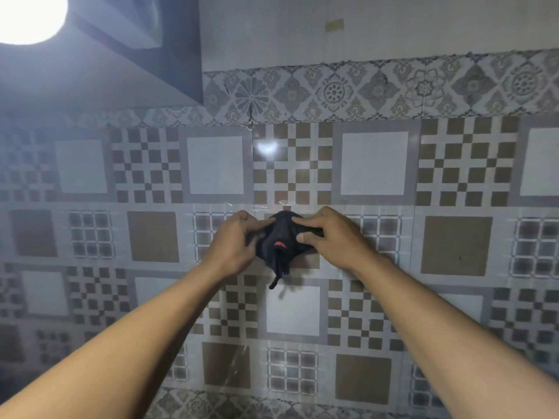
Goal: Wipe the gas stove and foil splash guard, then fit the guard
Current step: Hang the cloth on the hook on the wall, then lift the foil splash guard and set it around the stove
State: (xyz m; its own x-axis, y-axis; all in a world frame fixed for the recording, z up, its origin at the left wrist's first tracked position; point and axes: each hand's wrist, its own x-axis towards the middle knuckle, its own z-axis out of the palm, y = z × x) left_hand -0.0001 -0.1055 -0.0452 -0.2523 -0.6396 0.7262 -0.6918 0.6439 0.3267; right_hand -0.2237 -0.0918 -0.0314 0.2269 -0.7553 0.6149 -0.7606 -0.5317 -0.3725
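A black cloth (279,247) with a small red mark and a dangling black string hangs against the tiled wall, just under a small hook (286,206). My left hand (234,243) grips the cloth's left side, fingers curled over it. My right hand (328,235) pinches its right side between thumb and fingers. Both arms reach up and forward at about the same height. Neither the gas stove nor the foil splash guard is in view.
The patterned tile wall (375,164) fills the view, with a clear plastic sheet (239,355) stuck over its lower part. A dark cabinet or hood (169,58) juts out at the upper left beside a bright lamp (28,16).
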